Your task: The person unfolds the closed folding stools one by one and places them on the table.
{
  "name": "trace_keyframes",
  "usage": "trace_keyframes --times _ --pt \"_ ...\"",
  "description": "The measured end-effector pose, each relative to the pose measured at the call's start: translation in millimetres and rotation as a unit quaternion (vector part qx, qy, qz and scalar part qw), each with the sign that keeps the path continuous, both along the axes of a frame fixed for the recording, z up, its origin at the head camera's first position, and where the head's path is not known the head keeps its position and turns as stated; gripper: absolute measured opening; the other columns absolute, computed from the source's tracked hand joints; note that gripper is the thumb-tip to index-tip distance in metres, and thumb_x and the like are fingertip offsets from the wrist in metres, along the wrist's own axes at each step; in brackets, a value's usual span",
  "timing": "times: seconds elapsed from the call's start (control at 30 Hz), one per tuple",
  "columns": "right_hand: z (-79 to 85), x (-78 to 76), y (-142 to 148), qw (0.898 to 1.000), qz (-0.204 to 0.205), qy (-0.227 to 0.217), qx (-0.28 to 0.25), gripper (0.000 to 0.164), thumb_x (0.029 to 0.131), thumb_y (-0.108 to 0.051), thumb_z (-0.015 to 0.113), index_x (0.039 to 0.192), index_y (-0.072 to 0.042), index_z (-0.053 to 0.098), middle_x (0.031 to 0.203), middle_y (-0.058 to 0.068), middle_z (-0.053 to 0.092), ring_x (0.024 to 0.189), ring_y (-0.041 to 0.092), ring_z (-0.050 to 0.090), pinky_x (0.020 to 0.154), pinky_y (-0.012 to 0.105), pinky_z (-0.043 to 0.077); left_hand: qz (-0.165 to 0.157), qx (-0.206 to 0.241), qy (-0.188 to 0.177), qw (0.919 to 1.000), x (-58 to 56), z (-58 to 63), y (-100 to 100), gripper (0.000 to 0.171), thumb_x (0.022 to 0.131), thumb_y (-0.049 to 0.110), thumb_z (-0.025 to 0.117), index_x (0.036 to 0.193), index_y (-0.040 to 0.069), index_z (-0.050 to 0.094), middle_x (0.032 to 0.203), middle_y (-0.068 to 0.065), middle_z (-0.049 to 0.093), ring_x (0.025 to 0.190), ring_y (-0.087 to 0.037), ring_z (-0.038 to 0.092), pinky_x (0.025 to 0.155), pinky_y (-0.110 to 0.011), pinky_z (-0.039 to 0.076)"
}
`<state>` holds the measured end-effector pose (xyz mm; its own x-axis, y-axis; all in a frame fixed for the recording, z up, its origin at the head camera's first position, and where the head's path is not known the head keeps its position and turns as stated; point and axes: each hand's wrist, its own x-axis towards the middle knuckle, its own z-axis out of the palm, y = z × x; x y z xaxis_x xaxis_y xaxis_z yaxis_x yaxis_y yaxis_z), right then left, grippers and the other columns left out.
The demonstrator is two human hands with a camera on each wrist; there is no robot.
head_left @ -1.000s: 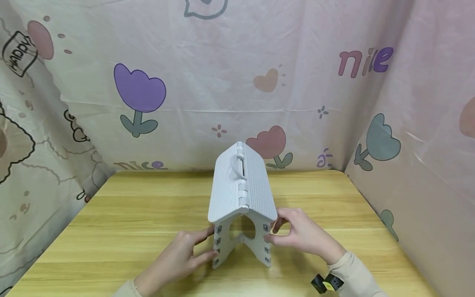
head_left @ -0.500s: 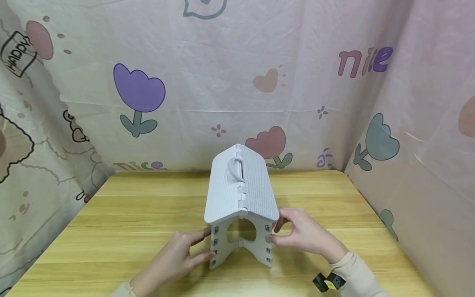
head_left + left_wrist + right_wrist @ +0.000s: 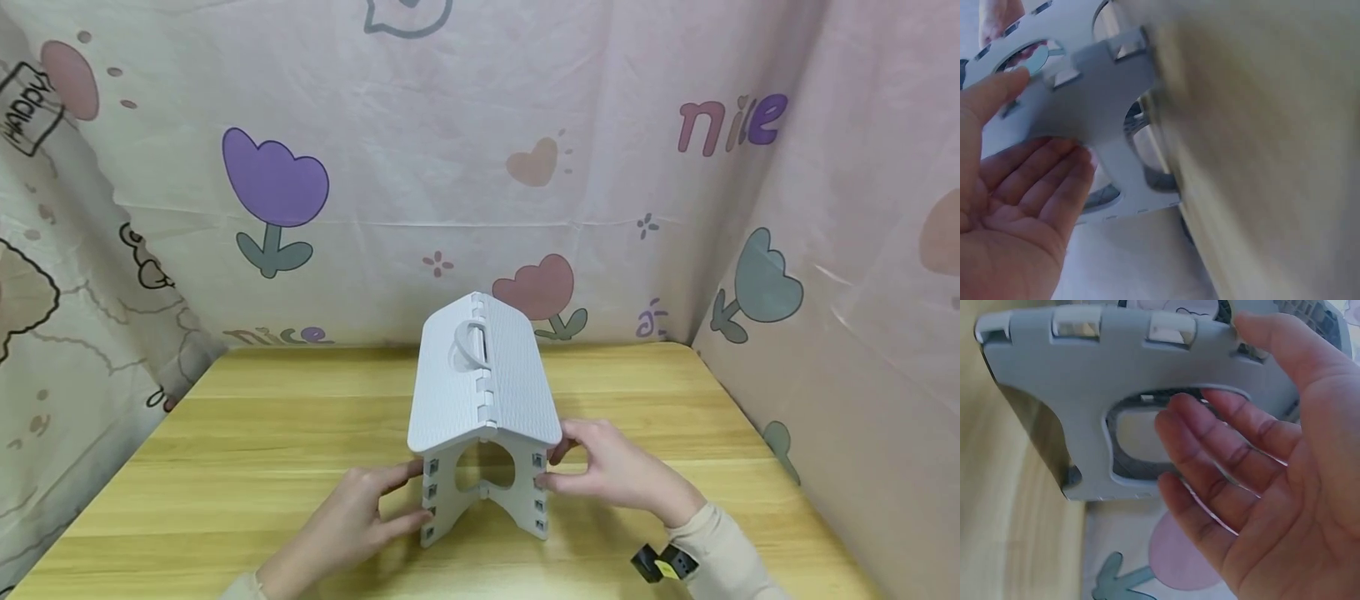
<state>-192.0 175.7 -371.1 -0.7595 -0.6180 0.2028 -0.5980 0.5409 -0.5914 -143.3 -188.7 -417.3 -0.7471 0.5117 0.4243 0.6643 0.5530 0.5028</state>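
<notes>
A white folding step stool [image 3: 450,383] stands on the wooden table, its two-part hinged top peaked like a roof and a loop handle [image 3: 471,346] near the ridge. Its front panel, with a round opening, is bent partly inward. My left hand [image 3: 352,517] holds the left side panel [image 3: 1085,119], thumb at the front edge and fingers at the side opening. On the other side, my right hand [image 3: 618,471] grips the right side panel [image 3: 1079,406], thumb on its front edge and fingertips at the cutout.
The wooden table [image 3: 285,417] spreads around the stool. A printed cloth [image 3: 405,150] hangs behind it and along both sides. A small black device [image 3: 663,564] is at the right sleeve.
The stool's top has spread wider and flatter, and its side panels have moved slightly apart. My left hand has shifted a little left with its panel; the right hand has barely moved.
</notes>
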Motion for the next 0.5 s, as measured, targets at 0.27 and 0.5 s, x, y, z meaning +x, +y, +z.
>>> trace_keyframes --times 0.27,0.5 --pt "26.2 -5.1 19.7 0.999 -0.007 0.028 -0.012 0.017 0.101 -0.034 0.076 0.114 -0.023 0.074 0.103 -0.014 0.076 0.097 0.003 0.069 0.092 0.031 0.059 0.043 0.022 0.019 0.9986 -7.2 30.4 -20.6 0.041 0.097 0.011 0.078 0.137 0.003 0.071 0.134 -0.015 0.076 0.101 -0.030 0.081 0.093 -0.048 0.065" --pt "57.4 -12.4 18.5 0.990 -0.085 0.097 -0.059 0.034 0.107 -0.027 0.067 0.140 -0.017 0.066 0.134 0.000 0.075 0.122 0.021 0.072 0.107 0.048 0.058 0.093 0.045 0.052 0.9933 -29.5 69.6 -24.8 0.069 0.098 0.027 0.079 0.159 0.011 0.051 0.161 -0.016 0.056 0.139 -0.044 0.062 0.110 -0.057 0.054"
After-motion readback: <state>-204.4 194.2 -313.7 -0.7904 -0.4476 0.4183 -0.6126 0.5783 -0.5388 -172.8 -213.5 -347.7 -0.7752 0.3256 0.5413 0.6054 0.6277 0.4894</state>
